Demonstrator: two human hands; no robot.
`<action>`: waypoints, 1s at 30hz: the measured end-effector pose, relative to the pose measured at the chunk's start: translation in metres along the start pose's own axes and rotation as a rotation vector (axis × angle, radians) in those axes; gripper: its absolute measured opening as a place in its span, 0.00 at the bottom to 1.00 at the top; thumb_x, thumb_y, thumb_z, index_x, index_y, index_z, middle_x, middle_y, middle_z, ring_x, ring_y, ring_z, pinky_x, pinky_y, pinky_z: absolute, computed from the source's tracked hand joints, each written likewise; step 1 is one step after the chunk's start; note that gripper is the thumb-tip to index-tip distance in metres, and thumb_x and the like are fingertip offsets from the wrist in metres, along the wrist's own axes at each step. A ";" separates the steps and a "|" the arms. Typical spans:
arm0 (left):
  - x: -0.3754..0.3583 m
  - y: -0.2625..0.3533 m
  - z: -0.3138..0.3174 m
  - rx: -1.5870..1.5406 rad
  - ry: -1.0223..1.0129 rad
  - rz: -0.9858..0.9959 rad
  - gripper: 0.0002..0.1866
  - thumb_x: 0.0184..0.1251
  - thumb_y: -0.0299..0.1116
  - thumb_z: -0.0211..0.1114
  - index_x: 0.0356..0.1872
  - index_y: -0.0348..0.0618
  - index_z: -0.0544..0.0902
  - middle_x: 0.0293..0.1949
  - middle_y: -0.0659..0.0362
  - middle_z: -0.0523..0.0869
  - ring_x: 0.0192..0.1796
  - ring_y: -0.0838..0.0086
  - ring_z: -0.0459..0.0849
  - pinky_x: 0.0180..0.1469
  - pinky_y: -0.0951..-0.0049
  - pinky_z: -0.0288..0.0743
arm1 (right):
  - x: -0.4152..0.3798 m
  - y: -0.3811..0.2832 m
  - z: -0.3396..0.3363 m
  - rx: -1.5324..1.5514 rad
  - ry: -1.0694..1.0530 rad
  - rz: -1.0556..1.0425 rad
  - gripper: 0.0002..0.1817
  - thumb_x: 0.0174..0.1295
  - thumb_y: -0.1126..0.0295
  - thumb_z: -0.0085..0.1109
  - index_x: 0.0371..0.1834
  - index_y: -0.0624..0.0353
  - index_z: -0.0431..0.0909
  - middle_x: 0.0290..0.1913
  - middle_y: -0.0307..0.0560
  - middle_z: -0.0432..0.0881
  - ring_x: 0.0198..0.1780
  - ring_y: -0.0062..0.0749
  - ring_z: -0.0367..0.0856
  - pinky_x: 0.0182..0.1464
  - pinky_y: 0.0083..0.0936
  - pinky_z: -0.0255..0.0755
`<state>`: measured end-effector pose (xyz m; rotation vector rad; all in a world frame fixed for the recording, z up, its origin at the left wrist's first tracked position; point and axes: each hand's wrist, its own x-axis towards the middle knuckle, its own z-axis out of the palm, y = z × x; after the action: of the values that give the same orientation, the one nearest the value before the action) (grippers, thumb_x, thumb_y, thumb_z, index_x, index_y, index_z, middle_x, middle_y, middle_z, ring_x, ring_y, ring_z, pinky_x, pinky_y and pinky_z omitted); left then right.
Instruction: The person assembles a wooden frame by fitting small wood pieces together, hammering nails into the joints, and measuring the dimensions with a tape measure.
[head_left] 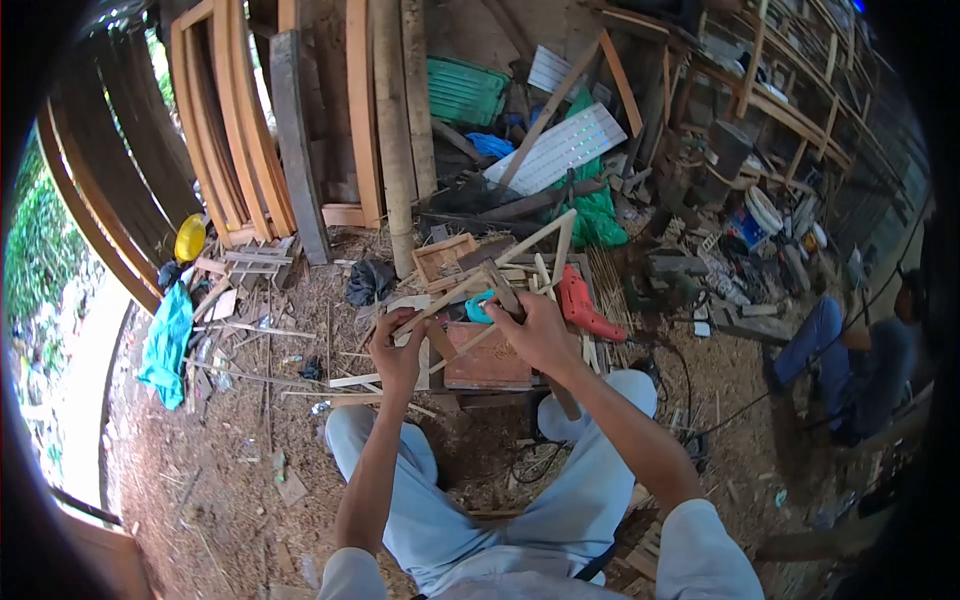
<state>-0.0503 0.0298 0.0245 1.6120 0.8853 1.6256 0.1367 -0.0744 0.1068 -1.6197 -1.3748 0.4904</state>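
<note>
Two bare hands work close together over a low bench, held apart from each other. The left hand [397, 350] pinches the near end of a light strip [460, 293] between thumb and fingers, with a short flat piece [440, 339] just beside its fingertips. The right hand [538, 332] has its fingers closed on a dark stick [503, 289], which points to eleven o'clock; how far the palm closes on it I cannot tell. From the left hand, the light strip runs toward two o'clock and meets another strip [564, 245] at a sharp corner.

Taking the gap between the hands as the centre, a teal object [480, 307] lies just past it toward one o'clock, partly hidden. A reddish board [487, 372] lies at about five o'clock, on the bench. Near the right hand, a red drill [588, 308] sits toward two o'clock. Farther out at twelve o'clock is a small wooden box [444, 259], with a black bag [369, 283] on the ground at ten.

Beyond these, a green crate [467, 90] stands at twelve, a white panel [560, 150] leans at one, and a bucket [763, 211] lies tilted at two. Wooden frames [235, 125] stand upright between ten and eleven; a teal bag [168, 345] is at nine. Another person [850, 365] is at three, well apart.
</note>
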 end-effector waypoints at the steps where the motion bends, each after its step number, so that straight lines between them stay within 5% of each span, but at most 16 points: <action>1: -0.001 -0.006 -0.001 -0.017 -0.025 -0.023 0.10 0.55 0.24 0.72 0.38 0.36 0.83 0.38 0.56 0.87 0.42 0.75 0.84 0.48 0.74 0.75 | 0.004 -0.005 0.004 0.003 0.011 -0.018 0.18 0.62 0.59 0.62 0.39 0.67 0.78 0.19 0.51 0.76 0.20 0.33 0.74 0.26 0.34 0.65; 6: -0.010 -0.018 -0.001 -0.073 -0.065 -0.149 0.09 0.54 0.24 0.74 0.36 0.37 0.83 0.38 0.55 0.86 0.44 0.72 0.83 0.50 0.73 0.74 | 0.021 -0.003 0.035 -0.032 0.054 -0.183 0.15 0.64 0.62 0.60 0.44 0.65 0.78 0.24 0.53 0.81 0.26 0.40 0.81 0.30 0.37 0.69; 10: -0.006 -0.004 0.003 -0.290 -0.126 -0.089 0.07 0.59 0.23 0.70 0.35 0.34 0.80 0.42 0.51 0.84 0.46 0.71 0.81 0.50 0.70 0.76 | 0.021 -0.026 0.035 -0.102 -0.024 -0.085 0.16 0.64 0.64 0.57 0.47 0.65 0.75 0.27 0.62 0.80 0.31 0.54 0.82 0.34 0.43 0.71; 14: -0.016 -0.015 0.005 -0.176 -0.072 -0.131 0.06 0.60 0.23 0.69 0.34 0.37 0.79 0.44 0.50 0.84 0.49 0.67 0.82 0.52 0.67 0.78 | 0.029 -0.031 0.042 -0.191 -0.026 -0.127 0.14 0.64 0.65 0.56 0.45 0.65 0.73 0.30 0.63 0.81 0.35 0.63 0.80 0.38 0.50 0.71; 25: -0.018 -0.001 0.016 -0.464 -0.002 -0.254 0.09 0.59 0.23 0.70 0.39 0.36 0.80 0.44 0.52 0.86 0.50 0.71 0.83 0.52 0.72 0.76 | 0.042 -0.016 0.049 -0.301 -0.056 -0.018 0.18 0.62 0.55 0.62 0.34 0.62 0.79 0.21 0.56 0.78 0.26 0.52 0.79 0.30 0.42 0.67; 30: -0.005 0.022 -0.009 -0.145 -0.139 -0.176 0.11 0.59 0.26 0.71 0.42 0.36 0.84 0.44 0.54 0.87 0.47 0.72 0.84 0.51 0.69 0.76 | 0.044 -0.020 0.044 -0.255 -0.101 -0.002 0.19 0.62 0.54 0.62 0.32 0.62 0.80 0.22 0.54 0.80 0.26 0.51 0.80 0.30 0.41 0.69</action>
<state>-0.0589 0.0137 0.0400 1.4839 0.7940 1.4058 0.1042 -0.0178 0.1133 -1.8183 -1.5651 0.4129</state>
